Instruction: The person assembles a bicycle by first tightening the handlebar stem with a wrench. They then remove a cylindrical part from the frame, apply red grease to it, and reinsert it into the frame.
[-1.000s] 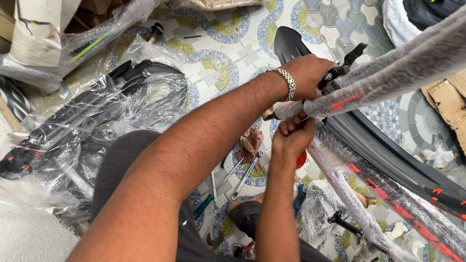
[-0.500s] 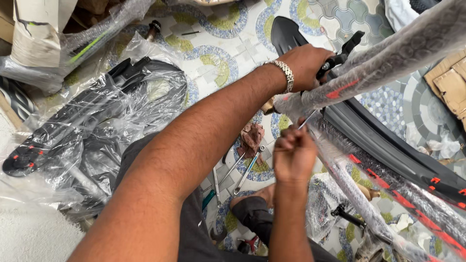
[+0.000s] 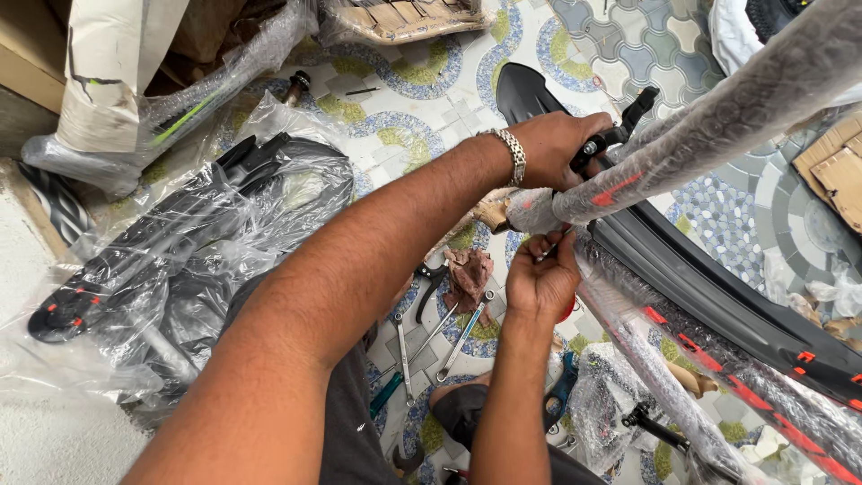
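Observation:
My left hand (image 3: 557, 148), with a metal bracelet on the wrist, grips a black lever and clamp at the end of a bicycle tube wrapped in foam and plastic (image 3: 718, 117). Just beneath that tube end my right hand (image 3: 541, 283) is closed on a thin metal tool (image 3: 558, 242) that points up at the clamp. A black mudguard (image 3: 718, 296) runs under the tube, down to the right.
On the patterned tile floor lie spanners (image 3: 462, 337), black pliers (image 3: 429, 286) and a reddish rag (image 3: 469, 274). Black parts in clear plastic (image 3: 180, 251) fill the left side. Cardboard (image 3: 840, 166) lies at the right, and more wrapped tubes (image 3: 664, 386) at the lower right.
My right hand has dropped a little below the tube end and now holds the thin tool up to the clamp. My left hand has kept its grip.

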